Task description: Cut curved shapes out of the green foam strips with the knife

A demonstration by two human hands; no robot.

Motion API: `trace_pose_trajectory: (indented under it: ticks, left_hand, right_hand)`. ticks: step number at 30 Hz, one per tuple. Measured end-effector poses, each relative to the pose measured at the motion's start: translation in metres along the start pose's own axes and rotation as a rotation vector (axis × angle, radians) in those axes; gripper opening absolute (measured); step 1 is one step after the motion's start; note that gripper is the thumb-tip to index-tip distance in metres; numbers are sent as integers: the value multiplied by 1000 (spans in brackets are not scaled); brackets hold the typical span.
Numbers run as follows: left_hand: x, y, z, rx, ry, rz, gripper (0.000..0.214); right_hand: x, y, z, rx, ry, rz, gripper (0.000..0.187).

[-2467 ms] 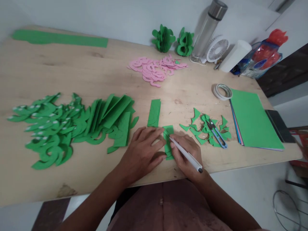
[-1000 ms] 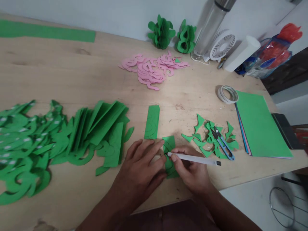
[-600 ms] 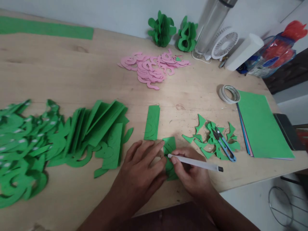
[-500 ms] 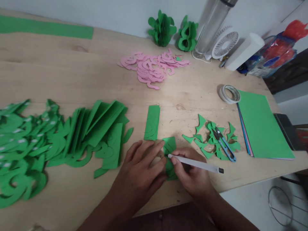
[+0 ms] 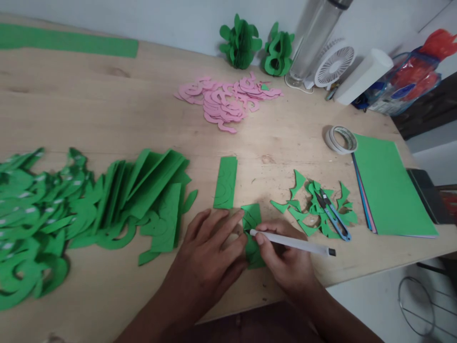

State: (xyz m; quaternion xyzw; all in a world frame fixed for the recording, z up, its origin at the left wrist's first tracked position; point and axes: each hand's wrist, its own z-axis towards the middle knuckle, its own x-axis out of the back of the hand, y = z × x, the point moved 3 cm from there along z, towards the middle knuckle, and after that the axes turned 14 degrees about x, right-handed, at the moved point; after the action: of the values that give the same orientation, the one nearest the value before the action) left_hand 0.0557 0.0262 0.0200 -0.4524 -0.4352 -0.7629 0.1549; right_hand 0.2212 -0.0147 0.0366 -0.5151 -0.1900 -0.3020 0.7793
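Note:
A white pen point(image 5: 294, 242) is pinched in my right hand point(image 5: 285, 257), its tip on a small green paper strip point(image 5: 253, 215) that bears dark drawn lines. My left hand point(image 5: 212, 252) lies with fingers spread, the fingertips pressing the strip's left edge against the table. Part of the strip is hidden beneath both hands. Just beyond my left fingers rests a folded green paper piece point(image 5: 226, 182) with curved outlines on it. To the right, blue-handled thread snips point(image 5: 334, 216) lie on green paper scraps point(image 5: 316, 209).
Cut green paper shapes point(image 5: 39, 224) and accordion-folded paper point(image 5: 143, 186) cover the left. Pink cutouts point(image 5: 224, 102) lie further back, near two green paper figures point(image 5: 241, 43). Tape rolls point(image 5: 341, 139) touch the green sheets point(image 5: 392, 186); a small fan point(image 5: 333, 64) stands behind.
The pen has shifted slightly to the right and its tip now sits a little differently on the green strip. My left hand stays in place.

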Motion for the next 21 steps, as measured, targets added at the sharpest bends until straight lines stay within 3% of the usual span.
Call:
trace_pose_trajectory:
  ticks: [13,21]
  left_hand:
    - [2,1,2,-3,1,10,17]
    - [3,1,2,-3,3,10,16]
  right_hand:
    - [0,-4,4,96,-31,-50,8]
    - [0,-3,1,85,-59,-66,6]
